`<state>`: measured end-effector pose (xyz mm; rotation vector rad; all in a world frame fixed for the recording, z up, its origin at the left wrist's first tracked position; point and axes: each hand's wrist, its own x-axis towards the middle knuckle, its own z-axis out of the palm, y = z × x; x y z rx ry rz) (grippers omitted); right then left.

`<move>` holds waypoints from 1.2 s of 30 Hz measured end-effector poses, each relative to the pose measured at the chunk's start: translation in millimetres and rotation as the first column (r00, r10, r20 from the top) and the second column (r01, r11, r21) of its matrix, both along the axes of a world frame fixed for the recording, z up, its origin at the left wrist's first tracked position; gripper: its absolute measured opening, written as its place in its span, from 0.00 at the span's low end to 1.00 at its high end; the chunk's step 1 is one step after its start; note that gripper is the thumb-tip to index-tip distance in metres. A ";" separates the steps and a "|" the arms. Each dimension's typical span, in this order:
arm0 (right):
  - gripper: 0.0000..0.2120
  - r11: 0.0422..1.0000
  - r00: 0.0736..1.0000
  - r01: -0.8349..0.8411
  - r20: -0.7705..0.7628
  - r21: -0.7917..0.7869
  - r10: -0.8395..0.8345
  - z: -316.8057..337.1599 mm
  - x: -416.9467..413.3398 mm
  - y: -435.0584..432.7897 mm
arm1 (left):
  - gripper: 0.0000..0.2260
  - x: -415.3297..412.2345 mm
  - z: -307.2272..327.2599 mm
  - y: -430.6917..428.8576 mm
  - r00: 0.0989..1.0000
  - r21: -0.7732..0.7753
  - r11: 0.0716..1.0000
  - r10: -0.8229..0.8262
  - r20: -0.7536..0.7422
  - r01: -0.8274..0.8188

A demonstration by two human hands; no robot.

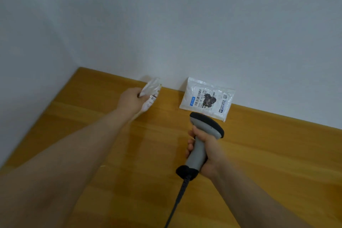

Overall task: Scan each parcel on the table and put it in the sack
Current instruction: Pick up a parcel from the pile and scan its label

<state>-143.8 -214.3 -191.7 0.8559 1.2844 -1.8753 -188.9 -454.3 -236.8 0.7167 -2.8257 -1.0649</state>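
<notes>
Left fingers curled round clear parcel, right fingers round scanner.

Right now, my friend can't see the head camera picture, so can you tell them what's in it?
A person's right hand holds a grey barcode scanner toward a white labelled parcel at the back of a wooden table, by the wall. Their left hand grips a clear plastic parcel further left.

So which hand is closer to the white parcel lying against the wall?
Right. The right hand, gripping the scanner, is just in front of the white parcel; the left hand is off to its left, holding a clear packet.
</notes>
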 end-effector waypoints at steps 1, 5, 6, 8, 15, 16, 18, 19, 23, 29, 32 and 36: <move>0.07 0.999 0.999 -0.046 -0.020 0.006 0.046 5.2 5.8 1.6 | 0.11 9.8 7.4 3.5 0.999 0.091 0.995 0.048 0.003 -0.049; 0.05 0.976 0.969 -0.216 -0.120 0.002 0.215 28.8 36.6 11.9 | 0.11 61.0 42.2 25.3 0.961 0.416 0.870 0.273 0.040 -0.264; 0.05 0.967 0.958 -0.254 -0.142 -0.010 0.250 35.8 46.6 17.4 | 0.11 75.2 50.6 33.1 0.952 0.460 0.841 0.303 0.037 -0.286; 0.04 0.949 0.933 -0.314 -0.191 -0.025 0.304 47.6 69.5 34.6 | 0.11 106.0 66.1 50.4 0.930 0.551 0.772 0.367 0.021 -0.317; 0.07 0.872 0.804 -0.487 -0.367 0.048 0.468 84.6 156.0 108.2 | 0.03 211.5 112.2 121.2 0.891 0.565 0.737 0.454 -0.006 -0.371; 0.08 0.861 0.782 -0.504 -0.386 0.072 0.490 90.5 165.7 115.4 | 0.06 224.0 114.7 128.0 0.890 0.556 0.741 0.456 -0.004 -0.377; 0.10 0.843 0.747 -0.526 -0.414 0.110 0.520 100.4 184.2 126.7 | 0.07 247.7 119.4 136.7 0.878 0.567 0.725 0.478 -0.005 -0.391; 0.10 0.835 0.732 -0.536 -0.426 0.124 0.532 105.0 193.3 131.3 | 0.07 258.7 122.2 140.5 0.870 0.583 0.710 0.493 -0.011 -0.395; 0.08 0.819 0.693 -0.551 -0.460 0.158 0.555 120.9 223.9 147.0 | 0.08 290.0 129.1 151.3 0.862 0.599 0.699 0.506 -0.027 -0.392; 0.06 0.854 0.688 -0.495 -0.528 0.161 0.498 140.6 244.0 161.6 | 0.07 306.6 141.0 162.3 0.870 0.536 0.747 0.491 -0.046 -0.393; 0.08 0.859 0.681 -0.479 -0.541 0.180 0.493 148.2 251.6 165.7 | 0.06 312.7 143.6 166.6 0.880 0.543 0.752 0.472 -0.049 -0.373; 0.09 0.861 0.683 -0.473 -0.541 0.184 0.491 154.3 261.1 166.0 | 0.06 315.9 147.6 167.0 0.889 0.538 0.765 0.453 -0.058 -0.354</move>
